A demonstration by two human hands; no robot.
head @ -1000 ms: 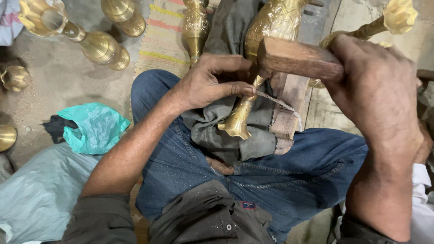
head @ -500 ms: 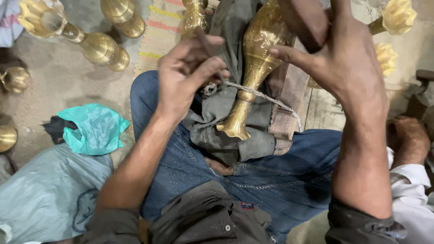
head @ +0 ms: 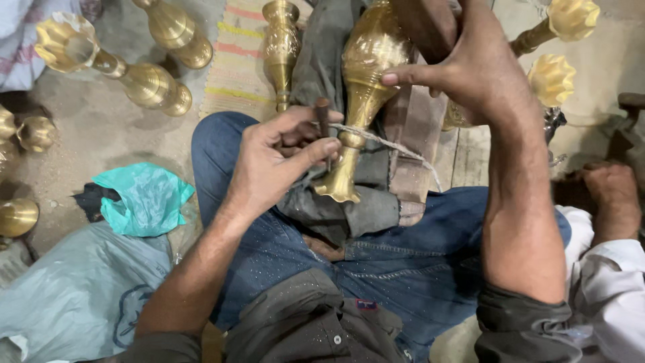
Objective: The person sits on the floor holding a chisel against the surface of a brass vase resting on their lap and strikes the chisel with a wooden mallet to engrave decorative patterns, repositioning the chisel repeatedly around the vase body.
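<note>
left hand [head: 282, 158] pinched shut on a small dark punch [head: 324, 121] set against the narrow stem of the brass vase [head: 366, 81], right hand [head: 463, 64] clamped round the vase body, vase lying on a grey cloth [head: 363, 202] over the lap. likely to skid off the rounded stem and scar the brass. could also roll off the loose cloth onto the vases on the floor [head: 87, 134].

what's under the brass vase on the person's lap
The brass vase lies on a dark grey cloth spread over the blue-jeaned lap. What lies beneath the cloth's folds is hidden.
</note>
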